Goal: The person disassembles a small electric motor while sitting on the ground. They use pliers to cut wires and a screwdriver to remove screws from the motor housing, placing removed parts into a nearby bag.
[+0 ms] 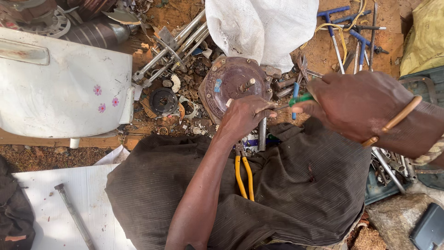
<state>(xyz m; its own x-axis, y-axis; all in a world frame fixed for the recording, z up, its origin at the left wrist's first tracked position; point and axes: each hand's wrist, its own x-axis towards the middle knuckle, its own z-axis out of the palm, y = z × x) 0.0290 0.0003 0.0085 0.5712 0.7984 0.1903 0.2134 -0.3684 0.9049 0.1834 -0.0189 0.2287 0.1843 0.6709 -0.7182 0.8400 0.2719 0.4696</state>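
My left hand (245, 115) rests on the lower edge of a round brown metal housing (233, 83) standing tilted on the ground, fingers curled around its rim. My right hand (356, 104), with a tan bangle on the wrist, grips a green-handled screwdriver (296, 100) whose shaft points left toward my left fingers. Yellow-handled pliers (244, 173) lie on the dark cloth over my lap, just below my left wrist.
A white curved panel with pink flowers (64, 88) lies at left. Metal rods (173, 46), a black disc (163, 101) and scrap litter the dirt. A white sack (261, 28) sits behind the housing. Blue T-handle wrenches (342, 28) lie upper right; loose tools (391, 166) at right.
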